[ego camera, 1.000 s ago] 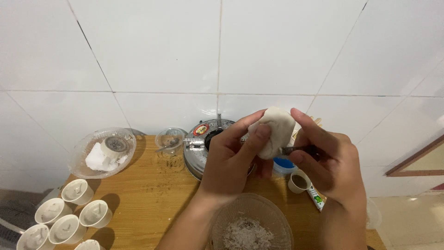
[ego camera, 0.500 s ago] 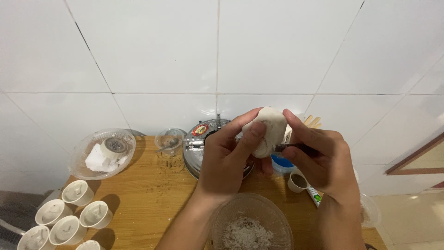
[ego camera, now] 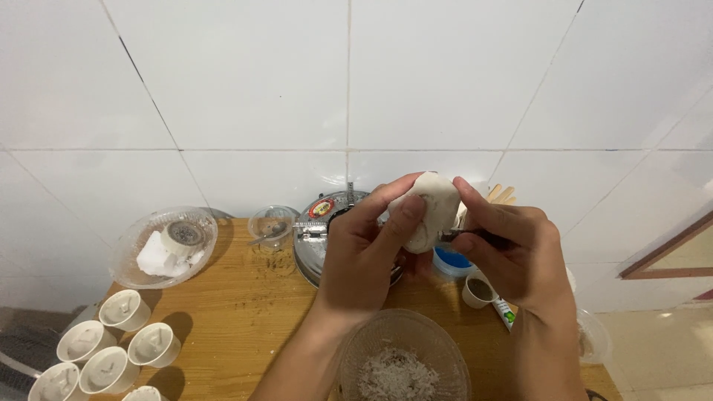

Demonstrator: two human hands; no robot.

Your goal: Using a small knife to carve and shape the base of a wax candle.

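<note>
My left hand (ego camera: 364, 252) grips a white rounded lump (ego camera: 433, 206), held up over the wooden table (ego camera: 238, 312), with thumb and fingers wrapped around its left side. My right hand (ego camera: 520, 252) is closed on a thin dark tool (ego camera: 475, 236) whose tip meets the lump's right side. Below both hands stands a clear glass bowl (ego camera: 405, 360) with pale shredded flakes in it.
A metal pot lid (ego camera: 319, 223) lies behind my hands. A small glass cup (ego camera: 272, 226) and a clear bowl with white pieces (ego camera: 165, 245) stand at the left. Several small white cups (ego camera: 104, 353) cluster at bottom left. A blue cap (ego camera: 451, 261) and a small cup (ego camera: 478, 288) are by my right hand.
Both hands with the white lump have dipped slightly lower and shifted a little left. My right fingers have closed in on the lump's side.
</note>
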